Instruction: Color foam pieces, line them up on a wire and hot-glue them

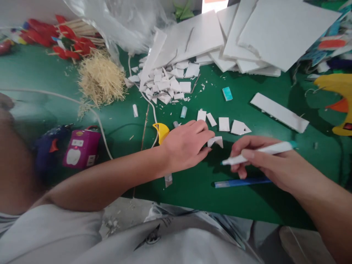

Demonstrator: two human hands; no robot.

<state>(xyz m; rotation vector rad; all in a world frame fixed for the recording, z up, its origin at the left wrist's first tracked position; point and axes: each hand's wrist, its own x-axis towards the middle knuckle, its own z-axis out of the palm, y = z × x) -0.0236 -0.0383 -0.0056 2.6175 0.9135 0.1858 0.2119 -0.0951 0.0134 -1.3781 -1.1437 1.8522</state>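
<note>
My left hand (188, 143) reaches over the green table, its fingertips closed on a small curved white foam piece (217, 141). In my right hand (255, 156) is a white marker (268, 150) with a teal end, its tip pointing left toward the foam piece. Just beyond my hands lie a square foam piece (224, 124), a pointed foam piece with a small dark hole (240, 127) and a narrow strip (211, 119). Below the marker, a blue pen (239, 182) rests on the table, partly hidden by my right hand.
Foam scraps (167, 84) and stacked white sheets (286, 29) fill the back. A long foam strip (279, 112) and a yellow tool (339, 99) lie right. Shredded straw (100, 77), a purple box (81, 148) and a white cable (82, 104) are left.
</note>
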